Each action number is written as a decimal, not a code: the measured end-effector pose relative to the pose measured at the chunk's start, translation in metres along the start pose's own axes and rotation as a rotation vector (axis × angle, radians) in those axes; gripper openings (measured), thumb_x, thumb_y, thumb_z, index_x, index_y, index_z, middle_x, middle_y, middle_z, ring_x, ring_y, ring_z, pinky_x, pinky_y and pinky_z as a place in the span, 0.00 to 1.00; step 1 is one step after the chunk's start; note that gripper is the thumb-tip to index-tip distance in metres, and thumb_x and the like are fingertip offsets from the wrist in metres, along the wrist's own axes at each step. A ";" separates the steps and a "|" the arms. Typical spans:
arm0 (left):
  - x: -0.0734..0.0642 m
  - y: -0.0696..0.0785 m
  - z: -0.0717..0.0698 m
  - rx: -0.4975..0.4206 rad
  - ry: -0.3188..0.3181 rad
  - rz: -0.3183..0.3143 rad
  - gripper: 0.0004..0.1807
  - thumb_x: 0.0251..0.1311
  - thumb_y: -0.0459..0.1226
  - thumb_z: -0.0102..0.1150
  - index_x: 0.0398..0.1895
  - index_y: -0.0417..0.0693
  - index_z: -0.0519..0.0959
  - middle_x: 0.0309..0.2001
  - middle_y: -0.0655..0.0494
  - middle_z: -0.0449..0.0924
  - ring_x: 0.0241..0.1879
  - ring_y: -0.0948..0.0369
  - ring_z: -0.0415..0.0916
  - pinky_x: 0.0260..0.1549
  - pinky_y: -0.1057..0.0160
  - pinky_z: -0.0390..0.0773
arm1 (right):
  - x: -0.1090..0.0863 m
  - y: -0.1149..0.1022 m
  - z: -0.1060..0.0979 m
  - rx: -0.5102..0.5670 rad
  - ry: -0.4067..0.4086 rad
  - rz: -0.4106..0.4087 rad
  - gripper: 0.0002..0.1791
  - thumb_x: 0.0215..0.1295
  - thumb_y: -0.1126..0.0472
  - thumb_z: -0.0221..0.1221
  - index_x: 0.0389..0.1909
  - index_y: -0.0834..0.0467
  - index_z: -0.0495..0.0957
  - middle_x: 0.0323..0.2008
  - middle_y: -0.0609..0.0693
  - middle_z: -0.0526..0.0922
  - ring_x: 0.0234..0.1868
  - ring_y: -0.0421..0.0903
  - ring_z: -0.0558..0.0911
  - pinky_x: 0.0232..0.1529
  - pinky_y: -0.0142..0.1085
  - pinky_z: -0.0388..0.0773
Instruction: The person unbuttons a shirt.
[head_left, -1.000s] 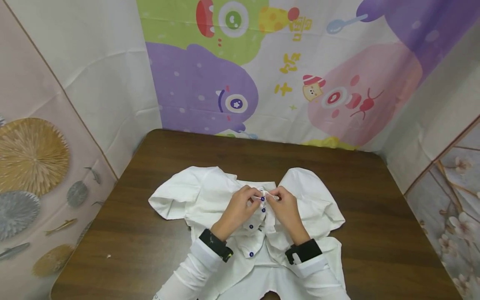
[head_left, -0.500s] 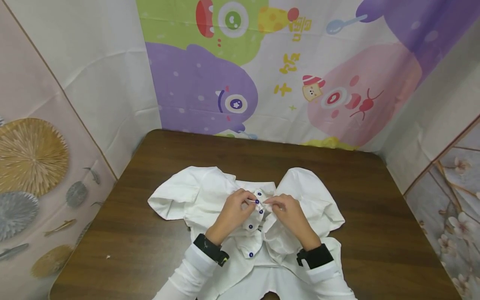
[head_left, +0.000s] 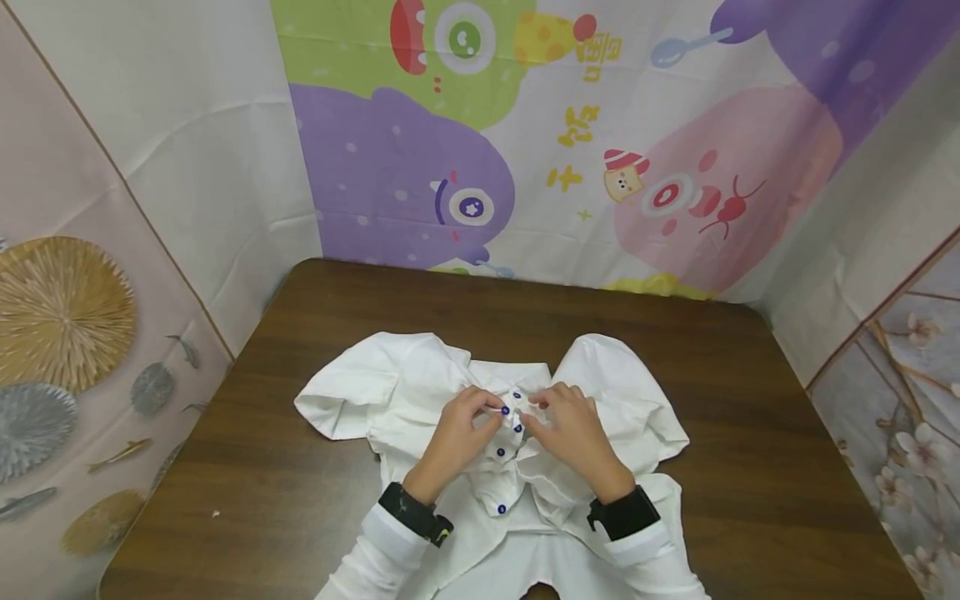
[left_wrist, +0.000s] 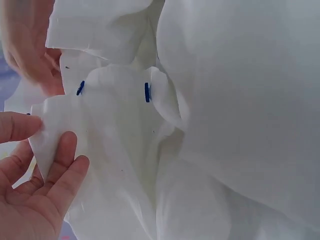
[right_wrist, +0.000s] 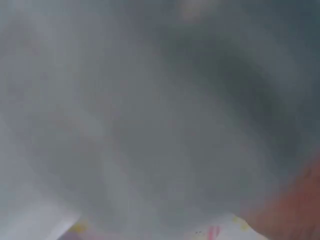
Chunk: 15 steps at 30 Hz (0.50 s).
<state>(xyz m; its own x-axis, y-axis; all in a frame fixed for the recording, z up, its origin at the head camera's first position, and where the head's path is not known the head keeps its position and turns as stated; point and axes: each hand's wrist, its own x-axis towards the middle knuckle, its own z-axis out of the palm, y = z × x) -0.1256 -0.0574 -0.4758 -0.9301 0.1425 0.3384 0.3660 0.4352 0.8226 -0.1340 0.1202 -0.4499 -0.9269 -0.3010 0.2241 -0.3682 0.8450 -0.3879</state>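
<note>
A white short-sleeved shirt (head_left: 420, 392) lies spread on the table, its collar towards the far side. Blue buttons (head_left: 506, 410) run down its front opening. My left hand (head_left: 461, 429) pinches the buttoned front edge between thumb and fingers, beside a raised button; the left wrist view shows this hand (left_wrist: 40, 195) with cloth between thumb and fingertips. Just across the opening, my right hand (head_left: 577, 433) has thumb and forefinger at the buttons, a small gap between them in the head view. Whether they pinch cloth is unclear. Blurred white cloth fills most of the right wrist view.
The brown wooden table (head_left: 262, 467) extends around the shirt on both sides and behind it. A small pale scrap (head_left: 216, 514) lies at the left. Behind the table hangs a cartoon-printed cloth (head_left: 420, 167). Both wrists wear black bands (head_left: 624, 512).
Both hands have come slightly nearer the body, and the left has shifted left with the buttoned edge. The right thumb and forefinger look farther apart than half a second ago.
</note>
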 end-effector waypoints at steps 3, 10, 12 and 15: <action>-0.001 -0.001 0.001 0.001 0.008 0.014 0.03 0.52 0.30 0.59 0.31 0.44 0.79 0.35 0.53 0.77 0.38 0.58 0.76 0.42 0.59 0.77 | 0.006 -0.005 0.007 -0.078 0.024 -0.018 0.16 0.55 0.55 0.63 0.40 0.60 0.79 0.37 0.55 0.78 0.40 0.53 0.74 0.37 0.43 0.65; -0.002 -0.002 0.000 0.001 0.016 0.050 0.04 0.51 0.29 0.58 0.32 0.40 0.79 0.34 0.50 0.78 0.37 0.57 0.76 0.43 0.57 0.78 | 0.016 -0.010 0.019 -0.224 0.082 -0.083 0.10 0.55 0.61 0.61 0.38 0.59 0.81 0.35 0.54 0.80 0.37 0.53 0.75 0.34 0.42 0.66; -0.003 -0.001 -0.001 0.005 0.019 0.053 0.04 0.51 0.29 0.58 0.31 0.41 0.79 0.34 0.51 0.77 0.37 0.57 0.76 0.43 0.58 0.78 | 0.018 -0.010 0.021 -0.245 0.090 -0.080 0.09 0.55 0.61 0.62 0.36 0.59 0.81 0.34 0.54 0.81 0.36 0.52 0.75 0.34 0.42 0.66; -0.003 0.000 -0.002 0.012 0.022 0.050 0.04 0.51 0.30 0.58 0.31 0.41 0.80 0.33 0.51 0.77 0.36 0.57 0.76 0.40 0.60 0.78 | 0.019 -0.010 0.021 -0.260 0.094 -0.073 0.07 0.55 0.61 0.62 0.34 0.60 0.82 0.32 0.54 0.83 0.34 0.51 0.75 0.33 0.41 0.66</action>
<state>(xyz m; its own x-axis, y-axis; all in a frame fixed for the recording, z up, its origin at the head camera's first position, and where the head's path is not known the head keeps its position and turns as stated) -0.1225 -0.0600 -0.4760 -0.9098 0.1449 0.3888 0.4113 0.4387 0.7990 -0.1494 0.0971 -0.4603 -0.8832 -0.3335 0.3298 -0.3918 0.9111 -0.1279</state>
